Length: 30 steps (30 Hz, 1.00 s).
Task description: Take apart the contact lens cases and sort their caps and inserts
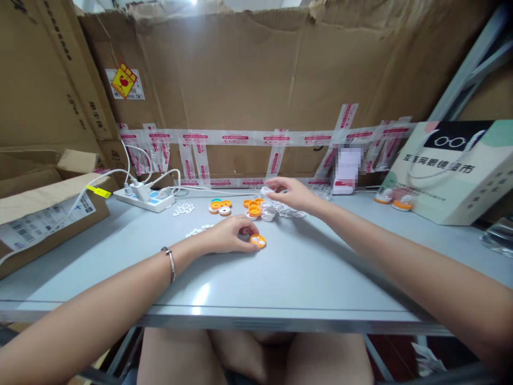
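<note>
My left hand point(234, 234), with a bracelet at the wrist, grips the edge of an orange round case point(258, 241) low over the grey table. Small white pieces show inside that case. Farther back, my right hand point(289, 193) pinches a white round piece point(266, 190), somewhat blurred. Below it stand a cluster of orange rings point(254, 205), stacked white rings point(267, 212) and a heap of small white parts point(289, 210). More orange and white round cases point(220, 206) lie to the left. Small white pieces point(198, 230) lie behind my left hand, partly hidden by it.
A power strip point(144, 199) with plugged cables and an open cardboard box point(52, 214) stand at left. Large cardboard point(240, 80) walls the back. A phone point(347, 168) leans there. At right are a paper bag point(444, 176) and two orange-and-white pieces point(402, 204).
</note>
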Each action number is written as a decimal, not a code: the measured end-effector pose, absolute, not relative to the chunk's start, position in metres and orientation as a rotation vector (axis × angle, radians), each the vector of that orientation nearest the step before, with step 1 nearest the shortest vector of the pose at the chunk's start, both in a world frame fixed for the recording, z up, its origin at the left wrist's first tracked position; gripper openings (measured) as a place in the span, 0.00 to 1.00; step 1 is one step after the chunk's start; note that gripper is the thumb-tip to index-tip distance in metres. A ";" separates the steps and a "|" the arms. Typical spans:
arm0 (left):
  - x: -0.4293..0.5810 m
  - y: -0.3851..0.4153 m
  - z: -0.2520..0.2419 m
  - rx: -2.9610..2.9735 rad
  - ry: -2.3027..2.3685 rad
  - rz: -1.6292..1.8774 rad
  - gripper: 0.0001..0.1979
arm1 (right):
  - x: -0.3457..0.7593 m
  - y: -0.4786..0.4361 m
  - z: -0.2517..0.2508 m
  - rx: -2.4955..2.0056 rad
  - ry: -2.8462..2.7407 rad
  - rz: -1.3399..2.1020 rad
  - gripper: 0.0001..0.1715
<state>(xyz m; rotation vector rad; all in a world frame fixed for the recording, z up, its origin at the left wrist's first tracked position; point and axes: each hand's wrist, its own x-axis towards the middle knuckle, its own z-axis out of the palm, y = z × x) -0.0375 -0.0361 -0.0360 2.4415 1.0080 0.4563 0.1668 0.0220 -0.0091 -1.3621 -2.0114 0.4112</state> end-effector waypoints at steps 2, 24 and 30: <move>-0.038 -0.036 -0.036 2.447 1.010 0.464 0.17 | 0.150 0.037 -0.007 -1.341 -2.167 0.371 0.23; -0.041 -0.034 -0.038 2.470 0.974 0.449 0.17 | 0.124 0.046 -0.012 -1.383 -2.257 0.358 0.20; -0.041 -0.030 -0.038 2.463 0.967 0.454 0.18 | 0.152 -0.024 -0.019 -1.134 -2.236 0.528 0.15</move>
